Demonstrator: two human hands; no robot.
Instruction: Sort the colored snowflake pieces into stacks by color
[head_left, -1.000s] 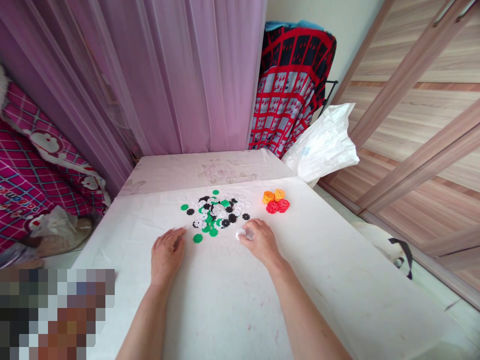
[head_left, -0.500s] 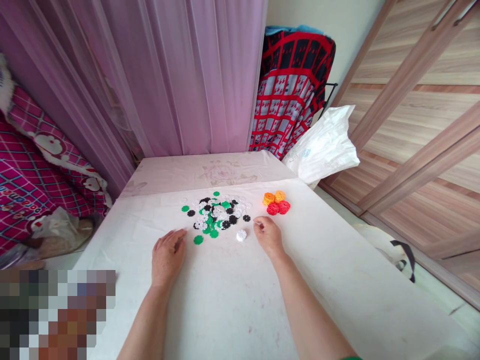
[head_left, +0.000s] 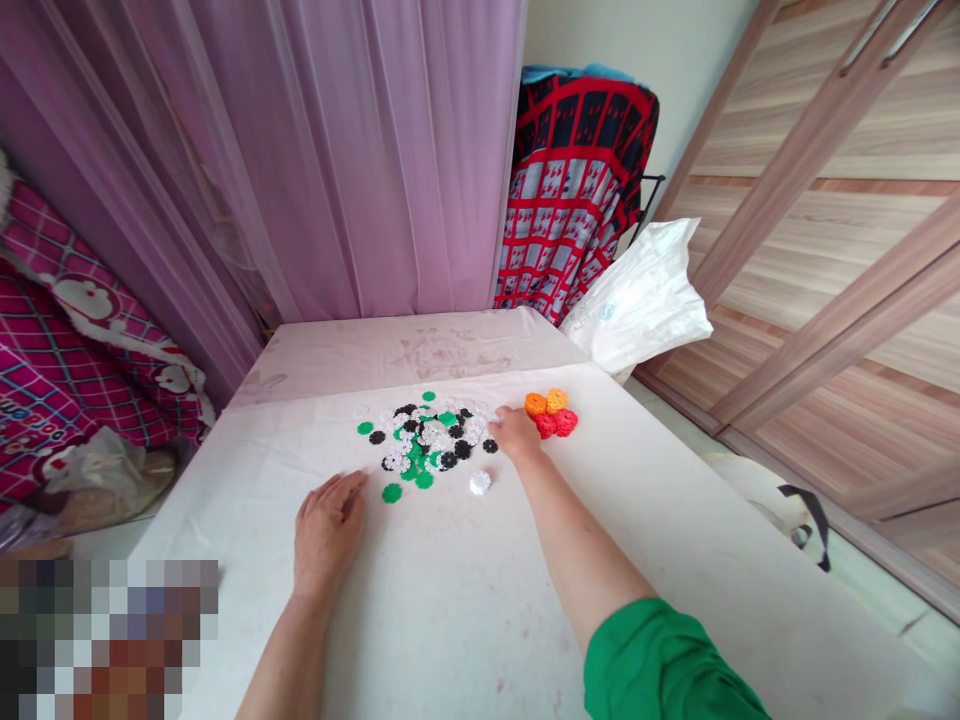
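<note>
Green, black and white snowflake building discs lie in a loose pile [head_left: 431,440] at the middle of the table. My right hand [head_left: 517,434] is at the pile's right edge. Its fingers are bent together on a white snowflake disc [head_left: 494,417], largely covered by the fingertips. A black disc [head_left: 490,446] lies just below these fingers. Left of the pile and nearer to me, my left hand [head_left: 328,525] rests on the tabletop, fingers loosely stretched and holding nothing. A small white stack of discs [head_left: 480,482] stands apart, in front of the pile.
Orange stacks [head_left: 535,404] and red stacks [head_left: 564,422] of discs stand just beyond my right hand. A white plastic bag [head_left: 645,295] hangs at the table's far right corner. Behind the table [head_left: 450,620] are a purple curtain [head_left: 390,160] and a cloth-covered chair [head_left: 574,180].
My right hand has moved forward and slightly left, from beside the white stack to the pile's right edge. The left hand stays on the table. The view has shifted slightly.
</note>
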